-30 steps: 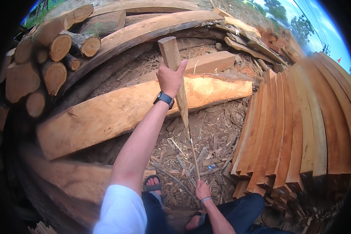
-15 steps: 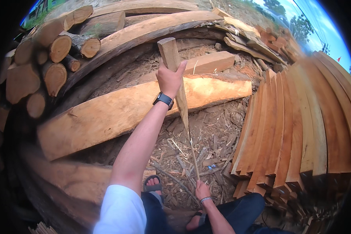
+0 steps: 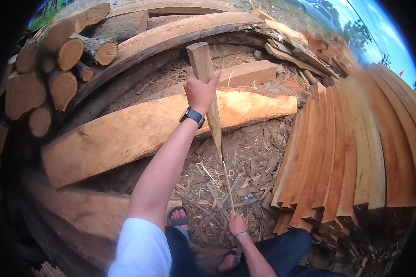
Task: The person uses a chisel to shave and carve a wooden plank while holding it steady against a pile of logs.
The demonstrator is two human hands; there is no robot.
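Observation:
My left hand [image 3: 200,91], with a dark watch on the wrist, is stretched out and grips the wide upper part of a long tapered wooden stake [image 3: 211,111]. The stake narrows to a thin point near my lap, and my right hand [image 3: 237,223] holds that thin lower end. It stands nearly upright over the chip-strewn ground, in front of a large squared orange beam [image 3: 125,134]. I am seated, with a sandalled foot [image 3: 178,215] just left of my right hand.
Round logs [image 3: 55,69] are stacked at the far left, with long rough timbers [image 3: 171,34] behind the beam. A fanned stack of curved wooden slats [image 3: 351,152] fills the right side. Wood chips and splinters [image 3: 245,161] cover the ground between. A shorter block [image 3: 247,74] lies behind the beam.

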